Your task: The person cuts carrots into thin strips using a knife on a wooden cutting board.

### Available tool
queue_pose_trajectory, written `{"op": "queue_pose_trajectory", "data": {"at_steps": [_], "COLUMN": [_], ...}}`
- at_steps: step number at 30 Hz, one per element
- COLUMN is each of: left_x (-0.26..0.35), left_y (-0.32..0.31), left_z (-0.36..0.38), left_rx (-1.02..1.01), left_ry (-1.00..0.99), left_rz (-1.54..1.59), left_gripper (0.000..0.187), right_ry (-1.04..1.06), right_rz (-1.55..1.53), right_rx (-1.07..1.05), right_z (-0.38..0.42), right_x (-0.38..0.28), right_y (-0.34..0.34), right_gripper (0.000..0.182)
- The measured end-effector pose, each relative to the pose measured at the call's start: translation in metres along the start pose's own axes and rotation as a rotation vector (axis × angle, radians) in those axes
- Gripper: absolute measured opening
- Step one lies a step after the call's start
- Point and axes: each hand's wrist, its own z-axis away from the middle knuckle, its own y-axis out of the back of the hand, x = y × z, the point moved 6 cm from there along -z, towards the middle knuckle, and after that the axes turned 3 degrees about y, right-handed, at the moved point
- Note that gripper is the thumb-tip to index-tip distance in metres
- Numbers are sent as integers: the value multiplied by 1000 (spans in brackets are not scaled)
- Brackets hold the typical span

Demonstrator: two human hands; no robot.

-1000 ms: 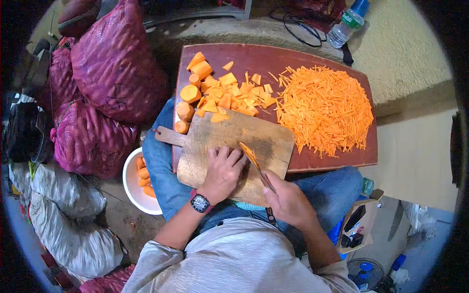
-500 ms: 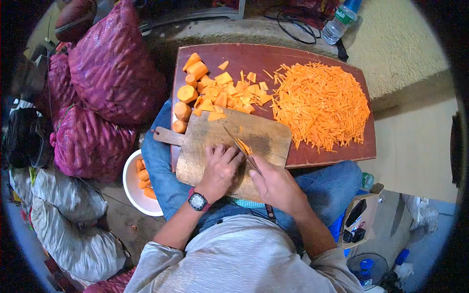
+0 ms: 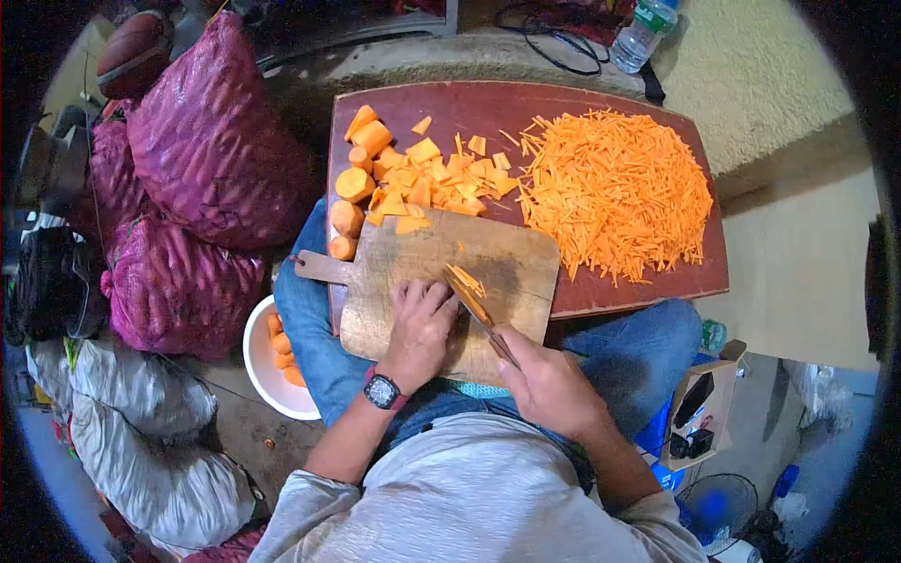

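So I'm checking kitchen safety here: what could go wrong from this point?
The left hand presses carrot close beside the knife blade, so fingertips might get nicked. The cutting board rests partly on the lap, overhanging the wooden table, and may tip or slide under the right hand.

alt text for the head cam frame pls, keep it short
Seen from above, a seated person cuts carrot on a wooden cutting board across their lap: the right hand grips a knife, the left hand rests flat on the board beside the blade. Beyond lie carrot chunks and a heap of carrot strips on a dark red board.
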Motion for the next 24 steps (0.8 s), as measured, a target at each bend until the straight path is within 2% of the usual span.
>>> {"op": "queue_pose_trajectory", "data": {"at_steps": [2, 4, 8, 10, 14, 17, 24], "left_x": [-1, 2, 6, 3, 1, 6, 0], "left_y": [0, 1, 7, 5, 3, 5, -1], "left_z": [2, 0, -4, -2, 1, -1, 4], "left_rx": [-3, 1, 23, 23, 3, 31, -8], "left_ry": [-2, -18, -11, -1, -16, -11, 20], "left_rz": [-1, -5, 4, -1, -19, 1, -14], "left_gripper": [40, 39, 37, 37, 39, 39, 42], "right_ry": [-75, 36, -9, 3, -22, -7, 2], "right_rz": [-5, -5, -43, -10, -21, -32, -101], "right_rx": [-22, -2, -70, -20, 7, -19, 24], "right_z": [-1, -24, -27, -1, -5, -28, -1], "right_x": [6, 5, 3, -2, 2, 4, 5], "right_y": [-5, -8, -5, 0, -6, -9, -5], "right_gripper": [39, 44, 46, 37, 35, 43, 35]}}
